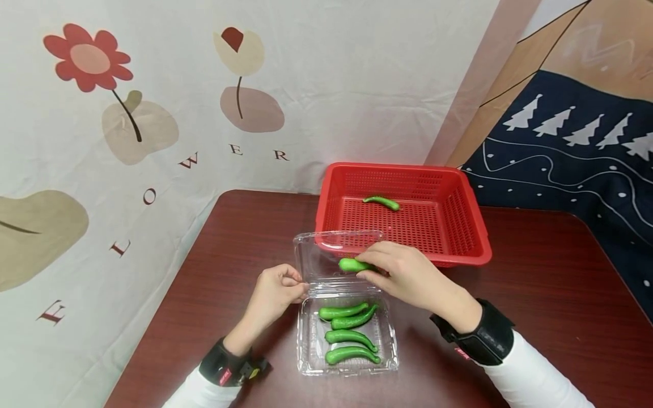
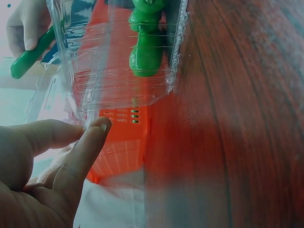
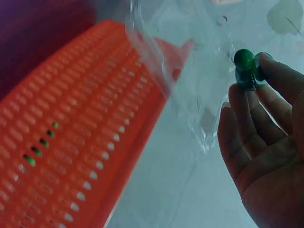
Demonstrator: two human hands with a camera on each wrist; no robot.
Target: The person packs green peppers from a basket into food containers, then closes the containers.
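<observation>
A clear plastic clamshell box (image 1: 302,356) lies on the table with its lid (image 1: 320,255) raised toward the red basket. Several green chili peppers (image 1: 351,336) lie side by side in its base. My left hand (image 1: 278,293) pinches the box's left edge by the hinge between thumb and fingertips. In my right hand (image 1: 403,271), thumb and fingers grip another green chili pepper (image 1: 352,264) above the hinge, in front of the lid; its far end is hidden by the fingers. The left wrist view shows this held pepper (image 2: 29,58) beyond the box wall.
Behind the box stands a red perforated basket (image 1: 476,241), one green chili pepper (image 1: 382,203) on its floor. The lid's top overlaps the basket's front rim in the head view. Dark red wood table (image 1: 245,238) shows to the left, and a printed cloth (image 1: 178,85) hangs behind.
</observation>
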